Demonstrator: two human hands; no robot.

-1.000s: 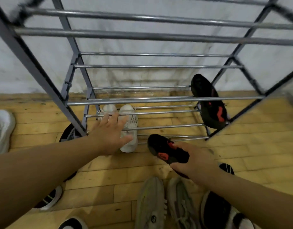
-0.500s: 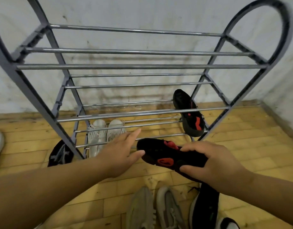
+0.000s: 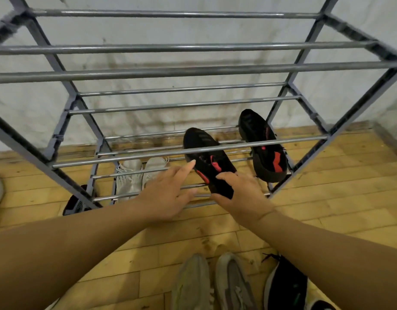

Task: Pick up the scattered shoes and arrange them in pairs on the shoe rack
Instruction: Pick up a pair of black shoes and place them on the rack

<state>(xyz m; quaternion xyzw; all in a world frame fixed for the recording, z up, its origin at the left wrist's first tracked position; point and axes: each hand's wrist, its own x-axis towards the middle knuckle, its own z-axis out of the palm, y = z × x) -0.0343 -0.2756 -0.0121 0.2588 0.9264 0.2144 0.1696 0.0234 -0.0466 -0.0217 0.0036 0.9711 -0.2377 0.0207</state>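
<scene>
Two hands work one black shoe (image 3: 207, 162): my right hand (image 3: 240, 193) grips its heel, fingers closed around it, while my left hand (image 3: 168, 193) lies open, fingertips brushing its side. I judge this the placing step; the shoe rests toe-in on the lower rack (image 3: 193, 151) bars, near its mate (image 3: 264, 148) but apart. Next I should slide it right beside the mate and let go. A white pair (image 3: 139, 175) sits left. The front bar crosses the shoe; grey shoes (image 3: 213, 285) wait on the floor.
</scene>
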